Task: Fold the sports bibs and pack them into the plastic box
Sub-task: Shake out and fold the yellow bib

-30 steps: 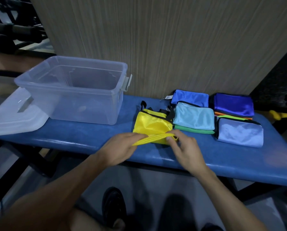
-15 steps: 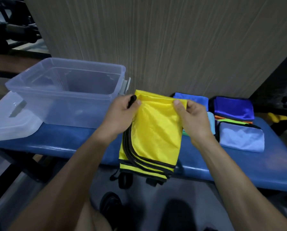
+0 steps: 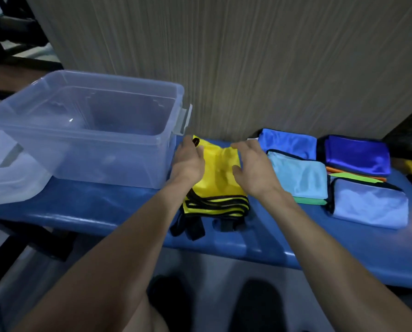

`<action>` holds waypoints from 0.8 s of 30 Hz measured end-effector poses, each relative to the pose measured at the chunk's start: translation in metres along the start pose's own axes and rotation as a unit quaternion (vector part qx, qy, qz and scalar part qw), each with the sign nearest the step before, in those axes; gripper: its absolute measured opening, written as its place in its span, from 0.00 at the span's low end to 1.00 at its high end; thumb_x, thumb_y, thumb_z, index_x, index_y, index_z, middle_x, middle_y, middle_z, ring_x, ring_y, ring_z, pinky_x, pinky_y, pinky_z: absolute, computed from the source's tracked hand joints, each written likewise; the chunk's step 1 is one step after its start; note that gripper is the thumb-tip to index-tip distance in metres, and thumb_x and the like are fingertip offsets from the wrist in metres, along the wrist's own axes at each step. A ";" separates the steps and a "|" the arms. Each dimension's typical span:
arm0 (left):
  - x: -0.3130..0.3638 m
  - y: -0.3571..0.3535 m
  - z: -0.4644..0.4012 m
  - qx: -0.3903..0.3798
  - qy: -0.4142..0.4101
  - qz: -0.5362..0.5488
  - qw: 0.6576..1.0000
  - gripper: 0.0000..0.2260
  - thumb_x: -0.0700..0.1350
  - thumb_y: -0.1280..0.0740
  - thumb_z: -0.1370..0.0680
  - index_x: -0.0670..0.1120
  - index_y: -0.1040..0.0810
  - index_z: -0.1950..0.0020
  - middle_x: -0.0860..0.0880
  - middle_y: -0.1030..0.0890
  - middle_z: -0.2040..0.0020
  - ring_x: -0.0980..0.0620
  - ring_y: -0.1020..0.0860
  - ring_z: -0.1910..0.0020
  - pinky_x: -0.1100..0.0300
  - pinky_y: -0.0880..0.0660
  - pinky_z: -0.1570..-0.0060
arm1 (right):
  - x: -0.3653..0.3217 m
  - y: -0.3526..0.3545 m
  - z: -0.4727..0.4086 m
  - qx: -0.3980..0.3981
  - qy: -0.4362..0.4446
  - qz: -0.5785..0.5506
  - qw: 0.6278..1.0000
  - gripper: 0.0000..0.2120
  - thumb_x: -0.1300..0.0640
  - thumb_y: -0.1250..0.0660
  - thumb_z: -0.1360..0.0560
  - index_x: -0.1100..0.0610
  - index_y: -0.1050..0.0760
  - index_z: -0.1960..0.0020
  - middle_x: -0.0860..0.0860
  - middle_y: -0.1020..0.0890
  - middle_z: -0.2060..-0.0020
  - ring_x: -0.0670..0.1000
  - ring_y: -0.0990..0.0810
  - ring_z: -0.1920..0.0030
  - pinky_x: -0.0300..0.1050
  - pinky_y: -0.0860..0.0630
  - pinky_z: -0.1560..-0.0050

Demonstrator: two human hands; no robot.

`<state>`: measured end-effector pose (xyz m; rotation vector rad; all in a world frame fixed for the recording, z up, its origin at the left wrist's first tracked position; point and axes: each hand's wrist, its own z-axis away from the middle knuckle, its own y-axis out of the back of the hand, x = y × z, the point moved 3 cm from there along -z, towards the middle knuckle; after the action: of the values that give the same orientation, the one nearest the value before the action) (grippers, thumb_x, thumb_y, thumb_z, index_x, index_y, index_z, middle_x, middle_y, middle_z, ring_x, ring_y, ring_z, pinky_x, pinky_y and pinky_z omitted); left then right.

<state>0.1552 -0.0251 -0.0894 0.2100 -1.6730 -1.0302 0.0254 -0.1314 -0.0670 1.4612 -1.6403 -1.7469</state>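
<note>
No readable brand, label or writing anywhere; only a small pale tag beside the royal-blue bib, too small and blurred to read.

Far left: frosted plastic lid (image 3: 7, 178), cut off by the frame edge, lying flat partly under the near corner of the clear rectangular plastic box (image 3: 56, 149). Box open-topped, nothing visible inside, grey latch on its right end, standing on the blue padded bench (image 3: 104, 207).

Just right of the box: folded yellow mesh sports bib with black trim (image 3: 218, 185), lying on the bench, black straps trailing off its near edge. Left hand (image 3: 188, 161) resting on the bib's left side, fingers reaching to the far corner; whether pinching the cloth or only pressing, cannot tell, fingertips blurred. Right hand (image 3: 252, 164) flat over the bib's right side, fingers spread and fairly straight, hiding that edge.

Further right, folded bibs in a cluster: royal-blue bib (image 3: 287, 142) at the back, light-blue bib (image 3: 300, 176) on top of a green bib (image 3: 310, 200) of which only an edge shows; deep violet-blue bib (image 3: 358, 154) over thin orange and lime edges; pale lavender bib (image 3: 370, 204) nearest.

Behind the bench: pale wood-grain wall panel (image 3: 248, 56). Dark equipment top left, too dim to identify. Dark shoes blurred on the grey floor below.
</note>
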 end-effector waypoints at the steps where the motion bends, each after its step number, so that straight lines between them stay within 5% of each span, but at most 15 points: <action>1: 0.001 -0.002 0.003 -0.021 -0.019 -0.033 0.999 0.25 0.49 0.42 0.14 0.41 0.43 0.20 0.39 0.35 0.25 0.38 0.36 0.26 0.46 0.34 0.36 | 0.001 0.001 0.012 -0.005 0.017 0.006 1.000 0.19 0.64 0.33 0.24 0.57 0.24 0.33 0.57 0.24 0.37 0.60 0.22 0.41 0.49 0.28 0.42; 3: 0.005 -0.003 0.012 -0.043 -0.085 -0.122 0.988 0.30 0.51 0.38 0.16 0.46 0.47 0.18 0.43 0.45 0.20 0.41 0.44 0.22 0.46 0.38 0.28 | 0.008 0.003 0.043 -0.033 0.030 0.004 0.999 0.12 0.57 0.33 0.21 0.56 0.21 0.38 0.56 0.20 0.44 0.59 0.20 0.45 0.52 0.24 0.43; 4: 0.008 -0.001 0.018 -0.040 -0.137 -0.141 0.980 0.28 0.51 0.37 0.16 0.48 0.42 0.19 0.46 0.44 0.20 0.42 0.44 0.23 0.47 0.37 0.28 | 0.012 0.003 0.060 -0.059 0.026 -0.005 0.998 0.12 0.54 0.32 0.21 0.55 0.21 0.38 0.55 0.20 0.46 0.58 0.19 0.45 0.51 0.25 0.43; 7: 0.014 0.009 0.039 -0.127 -0.284 -0.051 0.949 0.14 0.52 0.33 0.18 0.50 0.22 0.34 0.52 0.26 0.38 0.50 0.26 0.37 0.52 0.27 0.38 | 0.022 0.000 0.093 -0.116 0.013 -0.028 0.993 0.20 0.47 0.30 0.21 0.54 0.24 0.33 0.52 0.22 0.45 0.54 0.22 0.44 0.44 0.28 0.42; 9: 0.009 0.010 0.058 -0.263 -0.293 -0.038 0.919 0.14 0.57 0.30 0.21 0.53 0.20 0.38 0.54 0.22 0.45 0.56 0.22 0.46 0.57 0.25 0.43 | 0.028 -0.004 0.097 -0.086 -0.003 -0.072 0.994 0.20 0.46 0.27 0.24 0.53 0.23 0.35 0.51 0.20 0.47 0.52 0.21 0.47 0.45 0.26 0.45; 11: -0.001 0.009 0.068 -0.318 -0.293 -0.095 0.897 0.19 0.59 0.28 0.23 0.56 0.21 0.35 0.55 0.22 0.45 0.58 0.23 0.46 0.63 0.27 0.43 | 0.031 -0.008 0.096 -0.065 -0.030 -0.121 0.990 0.17 0.49 0.23 0.27 0.51 0.22 0.41 0.49 0.18 0.51 0.49 0.20 0.52 0.47 0.23 0.47; 16: -0.019 0.010 0.067 -0.277 -0.290 -0.074 0.913 0.15 0.51 0.27 0.21 0.54 0.19 0.35 0.54 0.22 0.47 0.57 0.24 0.46 0.61 0.28 0.42 | 0.037 -0.019 0.098 -0.045 -0.054 -0.226 0.972 0.12 0.54 0.19 0.32 0.50 0.20 0.54 0.49 0.17 0.61 0.48 0.20 0.60 0.47 0.22 0.55; 24: -0.019 0.006 0.066 -0.242 -0.288 -0.055 0.925 0.12 0.48 0.30 0.19 0.53 0.18 0.36 0.53 0.20 0.49 0.55 0.23 0.48 0.57 0.27 0.44 | 0.030 -0.024 0.094 0.023 -0.032 -0.274 0.961 0.10 0.58 0.21 0.29 0.51 0.22 0.57 0.44 0.27 0.69 0.45 0.29 0.69 0.42 0.28 0.65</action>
<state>0.1080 0.0245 -0.0998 -0.3645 -1.8608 -1.6680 -0.0553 -0.0985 -0.1191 2.0450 -1.3925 -2.0578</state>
